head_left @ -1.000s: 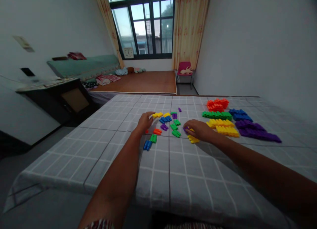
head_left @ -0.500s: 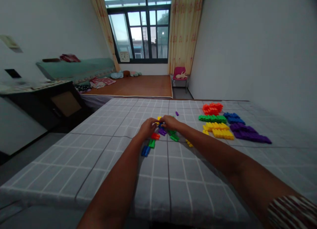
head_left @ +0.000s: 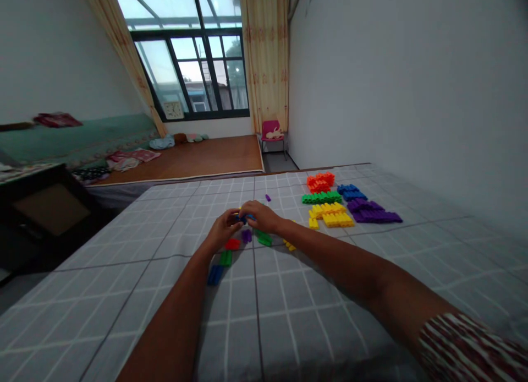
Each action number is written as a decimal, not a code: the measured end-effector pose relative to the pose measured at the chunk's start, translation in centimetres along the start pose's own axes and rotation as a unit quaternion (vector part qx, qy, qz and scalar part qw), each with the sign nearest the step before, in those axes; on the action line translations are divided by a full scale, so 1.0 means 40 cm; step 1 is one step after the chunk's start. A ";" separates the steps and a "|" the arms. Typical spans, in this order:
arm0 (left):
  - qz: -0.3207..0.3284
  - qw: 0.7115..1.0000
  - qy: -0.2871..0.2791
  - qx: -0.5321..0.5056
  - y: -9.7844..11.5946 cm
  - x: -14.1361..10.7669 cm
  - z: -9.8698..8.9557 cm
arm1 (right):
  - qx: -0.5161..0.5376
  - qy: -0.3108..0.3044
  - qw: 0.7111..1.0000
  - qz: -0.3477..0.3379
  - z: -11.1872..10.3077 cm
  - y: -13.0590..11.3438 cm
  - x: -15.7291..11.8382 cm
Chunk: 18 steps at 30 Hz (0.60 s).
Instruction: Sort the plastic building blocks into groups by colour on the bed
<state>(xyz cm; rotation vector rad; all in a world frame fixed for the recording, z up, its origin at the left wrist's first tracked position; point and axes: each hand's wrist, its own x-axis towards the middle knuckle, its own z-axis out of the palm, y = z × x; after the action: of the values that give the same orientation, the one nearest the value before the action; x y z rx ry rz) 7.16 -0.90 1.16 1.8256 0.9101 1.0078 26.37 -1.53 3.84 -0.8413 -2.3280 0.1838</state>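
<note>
My left hand [head_left: 224, 226] and my right hand [head_left: 260, 216] meet over the cloth-covered table, fingers closed on a blue plastic building block [head_left: 246, 218] between them. A bit of yellow shows behind the fingertips; the rest of what they grip is hidden. Just below my hands lie a purple block [head_left: 246, 236] and an orange-red block [head_left: 232, 244]. Nearer to me, by my left forearm, are a green block [head_left: 226, 258] and a blue pair [head_left: 215, 275]. Green pieces [head_left: 263, 238] rest under my right wrist, with yellow pieces [head_left: 290, 244] partly behind that forearm.
Sorted by colour at the right are orange-red blocks [head_left: 320, 182], a green row [head_left: 322, 197], blue blocks [head_left: 351, 192], yellow blocks [head_left: 332, 214] and purple blocks [head_left: 373, 211]. One small purple piece [head_left: 268, 197] lies beyond my hands. A grey checked cloth [head_left: 313, 310] covers the table.
My view has turned to the right, so the scene sits further left. Both hands stay together on the blue block, and a wider gap now shows between them and the purple block below.
</note>
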 end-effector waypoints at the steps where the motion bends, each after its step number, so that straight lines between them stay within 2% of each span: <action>1: -0.004 1.000 0.020 -0.004 0.004 0.003 0.000 | 0.024 0.023 0.999 0.028 -0.002 -0.003 0.000; 3: -0.010 0.999 0.046 -0.001 0.017 0.005 0.005 | 0.081 0.043 0.993 0.080 -0.006 -0.007 -0.003; 6: -0.010 0.999 0.050 -0.006 0.046 -0.001 0.028 | 0.151 0.030 0.982 0.114 -0.017 -0.009 -0.020; 10: -0.001 0.999 -0.005 -0.035 0.095 -0.014 0.063 | 0.143 0.017 0.982 0.118 -0.073 0.009 -0.065; 12: -0.006 0.999 -0.033 -0.025 0.116 -0.018 0.061 | 0.087 0.015 0.991 0.102 -0.140 0.047 -0.100; 14: -0.022 0.999 -0.025 0.006 0.129 -0.021 0.038 | 0.006 0.021 0.995 0.100 -0.240 0.114 -0.148; 16: -0.046 0.998 0.011 0.044 0.129 -0.024 0.001 | -0.070 0.034 0.984 0.163 -0.362 0.207 -0.212; 18: -0.073 0.994 0.049 0.072 0.117 -0.026 -0.037 | -0.154 0.051 0.954 0.253 -0.484 0.311 -0.288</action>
<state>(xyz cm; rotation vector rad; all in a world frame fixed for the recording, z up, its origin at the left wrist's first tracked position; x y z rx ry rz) 6.30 -3.11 5.59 1.8107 1.1850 0.9673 51.62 -0.45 8.70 -1.5593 -2.0300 -0.0102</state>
